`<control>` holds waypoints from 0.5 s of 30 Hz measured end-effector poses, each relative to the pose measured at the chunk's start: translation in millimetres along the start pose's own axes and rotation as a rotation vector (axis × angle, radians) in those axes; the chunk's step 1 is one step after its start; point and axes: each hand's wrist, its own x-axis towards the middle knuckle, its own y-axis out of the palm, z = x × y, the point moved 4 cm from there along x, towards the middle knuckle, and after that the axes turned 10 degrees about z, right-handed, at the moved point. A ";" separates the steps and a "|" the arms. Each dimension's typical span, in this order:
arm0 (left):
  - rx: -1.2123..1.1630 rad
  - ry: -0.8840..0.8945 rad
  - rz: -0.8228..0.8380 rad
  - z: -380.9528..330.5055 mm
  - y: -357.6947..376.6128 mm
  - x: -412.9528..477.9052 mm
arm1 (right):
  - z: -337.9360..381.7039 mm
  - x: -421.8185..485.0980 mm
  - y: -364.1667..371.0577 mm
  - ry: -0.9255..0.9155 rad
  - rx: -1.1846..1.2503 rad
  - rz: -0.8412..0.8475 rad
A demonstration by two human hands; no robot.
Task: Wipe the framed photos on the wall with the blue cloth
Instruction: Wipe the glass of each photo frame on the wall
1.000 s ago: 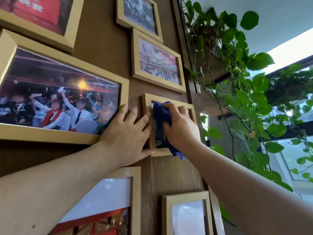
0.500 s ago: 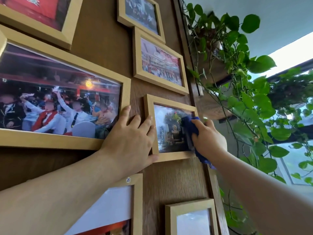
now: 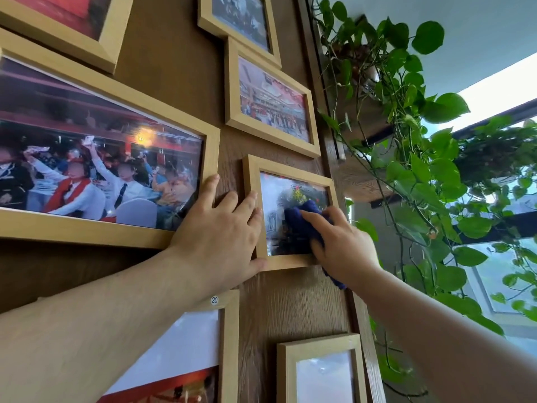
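Several light wooden framed photos hang on a dark wood wall. A small framed photo [image 3: 286, 190] sits at the centre. My right hand [image 3: 343, 245] presses the blue cloth [image 3: 302, 221] against the lower right part of its glass, and a tail of cloth hangs below my wrist. My left hand [image 3: 220, 237] lies flat on the wall, fingers spread, touching the small frame's left edge and the lower right corner of the large framed photo [image 3: 98, 158].
More frames hang above [image 3: 271, 100] and below [image 3: 319, 370], one with a sticker marked 20 [image 3: 214, 300]. A trailing green plant [image 3: 412, 146] hangs close to the wall's right edge, over wooden shelves. Windows lie beyond it.
My right hand swept the cloth from the small photo's left side to its right edge, then back toward the lower middle of the glass. My left hand has stayed put.
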 end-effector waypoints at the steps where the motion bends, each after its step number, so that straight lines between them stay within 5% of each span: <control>1: -0.001 0.000 0.000 0.1 0.5 -0.2 | -11.2 -0.3 3.7 0.064 -0.018 0.024; 7: -0.015 -0.004 0.002 -1.4 0.5 0.3 | -39.0 -15.9 15.6 0.153 -0.064 0.140; 15: -0.008 -0.022 -0.001 -2.4 -1.9 -0.3 | 33.6 -25.1 -8.3 -0.323 -0.042 0.126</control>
